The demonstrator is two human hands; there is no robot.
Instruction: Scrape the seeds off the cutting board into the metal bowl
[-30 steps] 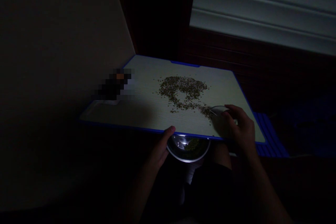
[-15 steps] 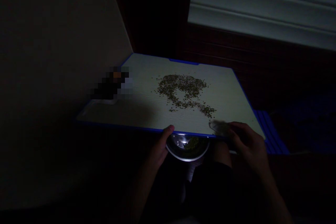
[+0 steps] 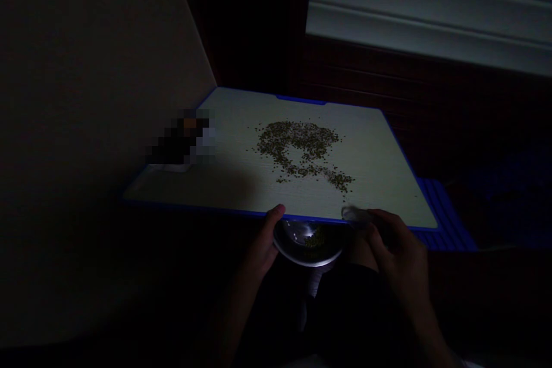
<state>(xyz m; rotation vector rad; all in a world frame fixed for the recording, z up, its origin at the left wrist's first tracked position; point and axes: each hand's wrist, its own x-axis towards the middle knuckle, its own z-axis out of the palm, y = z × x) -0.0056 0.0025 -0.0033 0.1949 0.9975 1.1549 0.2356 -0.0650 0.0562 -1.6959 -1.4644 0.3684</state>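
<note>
A small, light-topped table (image 3: 379, 178) with a blue edge stands before me. On its top lies a loose, ring-like spread of small greenish-brown beans or seeds (image 3: 276, 141), with a tail trailing toward the near edge. My left hand (image 3: 264, 244) grips the side of a shiny metal bowl (image 3: 308, 263), its thumb over the table edge. Inside the bowl, just under that edge, is a heap of similar greenish grains (image 3: 316, 237). Closed around a pale, rounded, spoon-like thing (image 3: 356, 214), my right hand (image 3: 401, 256) is at the near edge; its fingers hide the rest.
A pixelated patch (image 3: 183, 138) covers something on the table's left side. A wall (image 3: 107, 69) rises at the left, and pale slats (image 3: 422, 6) show at the upper right. Blue striped material (image 3: 444, 213) lies beyond the right edge. The room is very dark.
My right hand has drawn the spoon-like thing slightly left and down, onto the near table edge above the bowl. My left hand and the bowl have barely moved.
</note>
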